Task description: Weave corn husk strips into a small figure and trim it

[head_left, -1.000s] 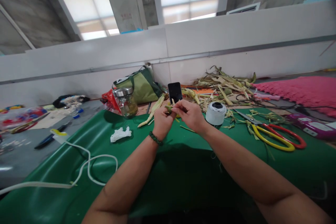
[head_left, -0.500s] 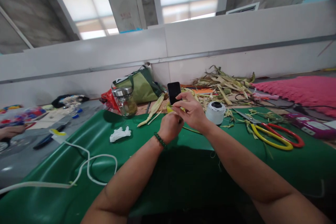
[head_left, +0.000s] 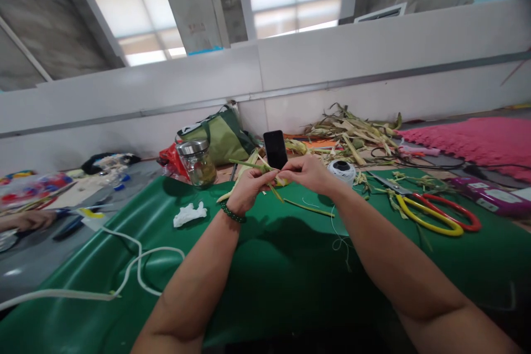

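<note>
Above the green mat my left hand (head_left: 252,183) pinches a green husk strip (head_left: 250,164), whose one end sticks out to the left over the fingers. A narrow strip end hangs below the fingertips. My right hand (head_left: 309,173) meets the left one, thumb and fingertips closed on a yellowish part of the same husk. Where the fingers meet, the husk is partly hidden. Just beyond my hands a black phone (head_left: 275,148) stands upright. Beside my right wrist is a spool of white thread (head_left: 341,171), and loose thread (head_left: 339,237) lies on the mat.
Scissors (head_left: 433,213) with red and yellow handles lie right. Behind are a husk pile (head_left: 352,130), a glass jar (head_left: 198,168) and a green bag (head_left: 228,135). Crumpled tissue (head_left: 189,214) and a white cord (head_left: 139,254) lie left, near another person's hand (head_left: 35,220).
My hands have moved apart and lowered slightly, bringing the green husk strip into view. My left hand has turned and shifted left. The other person's hand has moved right.
</note>
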`<act>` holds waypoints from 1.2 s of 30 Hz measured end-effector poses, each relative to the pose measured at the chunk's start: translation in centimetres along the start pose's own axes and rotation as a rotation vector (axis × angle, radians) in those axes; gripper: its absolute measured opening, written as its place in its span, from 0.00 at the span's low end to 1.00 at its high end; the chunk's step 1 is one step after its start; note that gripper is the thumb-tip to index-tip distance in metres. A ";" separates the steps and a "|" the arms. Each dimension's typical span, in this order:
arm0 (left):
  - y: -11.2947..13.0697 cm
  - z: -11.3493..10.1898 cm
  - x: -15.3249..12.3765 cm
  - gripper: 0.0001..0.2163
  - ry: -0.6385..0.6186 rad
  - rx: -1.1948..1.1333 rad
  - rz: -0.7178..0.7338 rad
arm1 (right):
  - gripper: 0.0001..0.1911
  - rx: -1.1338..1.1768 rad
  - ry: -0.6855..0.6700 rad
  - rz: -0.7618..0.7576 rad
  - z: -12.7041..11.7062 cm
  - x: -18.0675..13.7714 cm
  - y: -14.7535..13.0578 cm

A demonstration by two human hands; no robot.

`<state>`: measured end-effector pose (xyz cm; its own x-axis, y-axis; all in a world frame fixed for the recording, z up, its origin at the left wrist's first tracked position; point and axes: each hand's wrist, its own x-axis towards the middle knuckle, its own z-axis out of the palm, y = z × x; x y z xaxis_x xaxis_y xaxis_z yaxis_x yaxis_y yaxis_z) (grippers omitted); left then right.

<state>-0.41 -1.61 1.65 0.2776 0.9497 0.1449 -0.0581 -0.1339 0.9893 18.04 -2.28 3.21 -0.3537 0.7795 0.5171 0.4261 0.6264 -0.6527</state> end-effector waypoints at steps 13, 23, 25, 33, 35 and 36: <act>-0.5 0.9 -0.4 0.12 -0.151 0.285 0.195 | 0.12 0.114 -0.011 0.000 -0.1 0.2 0.2; -0.6 1.5 -1.0 0.12 -0.346 0.308 0.039 | 0.20 0.408 0.375 0.142 -0.7 1.0 1.9; -0.4 1.1 -0.8 0.11 -0.276 0.230 -0.006 | 0.24 0.491 0.329 0.199 -1.4 0.9 1.9; 0.6 0.0 -0.4 0.13 -0.065 -0.086 -0.060 | 0.18 0.447 0.028 0.213 -0.1 0.4 0.3; 0.6 0.2 -0.4 0.13 -0.052 -0.093 -0.064 | 0.18 0.427 0.094 0.164 1.0 0.5 0.0; 0.6 0.3 -0.4 0.14 -0.038 -0.090 -0.070 | 0.18 0.426 0.117 0.151 1.3 0.6 0.0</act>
<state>-0.24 -2.21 2.16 0.3198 0.9443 0.0775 -0.1228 -0.0398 0.9916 16.77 -1.86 2.80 -0.2070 0.8727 0.4422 0.0774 0.4652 -0.8818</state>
